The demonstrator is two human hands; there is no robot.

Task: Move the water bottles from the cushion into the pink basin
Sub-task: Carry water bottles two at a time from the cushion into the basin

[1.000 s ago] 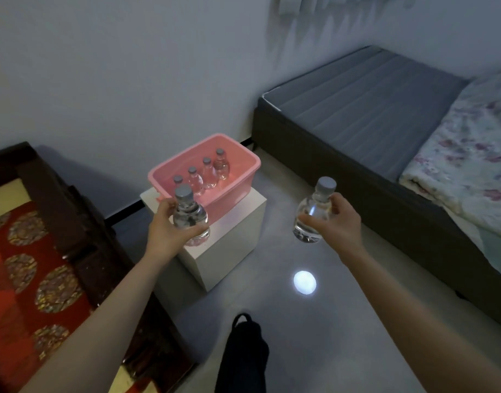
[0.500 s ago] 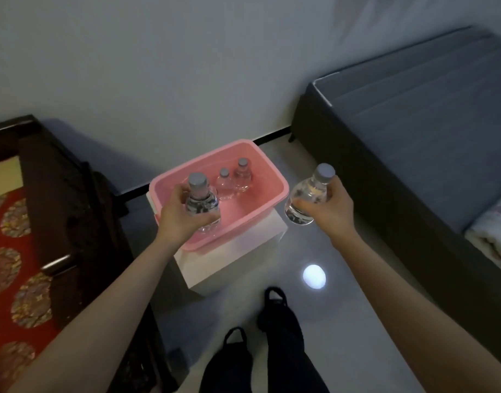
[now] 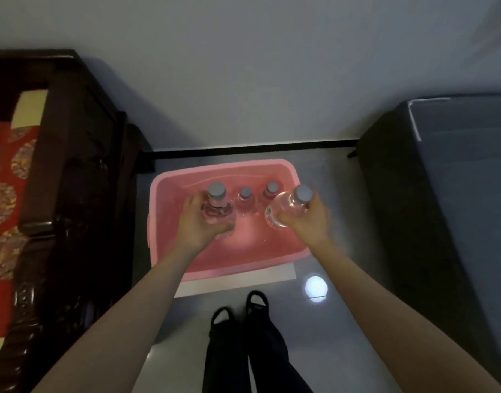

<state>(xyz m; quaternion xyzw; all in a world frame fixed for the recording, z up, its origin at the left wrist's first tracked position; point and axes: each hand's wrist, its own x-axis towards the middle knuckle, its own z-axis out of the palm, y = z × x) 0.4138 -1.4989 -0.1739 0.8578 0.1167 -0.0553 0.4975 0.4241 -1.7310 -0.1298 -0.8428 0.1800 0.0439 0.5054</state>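
**Ann:** Where are the two bottles the person is holding?

**Ben:** Both are over the pink basin [image 3: 165,211] in the middle of the frame. The left bottle [image 3: 217,212] is over its left half. The right bottle [image 3: 286,208] is over its right edge.

**Ann:** Which way do they point?

**Ben:** The left bottle stands straight, with its gray cap on top, so its long way goes up and down. The right bottle leans. Its cap points to the upper right of the frame and its bottom to the lower left.

**Ann:** What are the hands doing?

**Ben:** The left hand [image 3: 197,225] has its fingers curled round the fat part of the left bottle. The right hand [image 3: 310,221] has its fingers wrapped round the side of the right bottle.

**Ann:** Is anything inside the basin?

**Ben:** Two small bottles [image 3: 245,198] stand up by the far wall, between the two held ones.

**Ann:** And around it?

**Ben:** The basin sits on a white box [image 3: 238,282]. A red cushion [image 3: 5,177] on a dark wooden seat [image 3: 73,165] is at the left. A gray bed [image 3: 447,194] is at the right. A bright spot [image 3: 316,287] shines on the floor.
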